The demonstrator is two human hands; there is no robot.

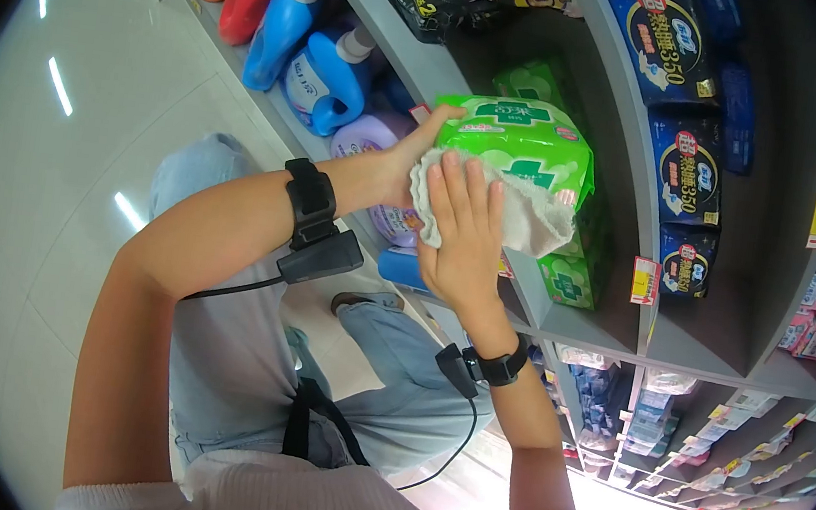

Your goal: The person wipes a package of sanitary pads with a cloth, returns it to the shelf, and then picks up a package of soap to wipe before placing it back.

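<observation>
My left hand (409, 154) grips a bright green plastic package (527, 138) by its near end, holding it up in front of the shelves. My right hand (461, 231) lies flat on a pale, crumpled cloth (533, 214), pressing it against the side of the green package. Both wrists carry black bands with small black units and cables. More green packages (567, 273) of the same kind sit on the shelf just behind.
Grey shelving (621, 325) runs across the right side. Dark blue packs (691, 156) fill the compartments beyond. Blue, red and orange detergent bottles (283, 29) stand on a lower shelf to the left. Pale glossy floor (68, 146) lies below me.
</observation>
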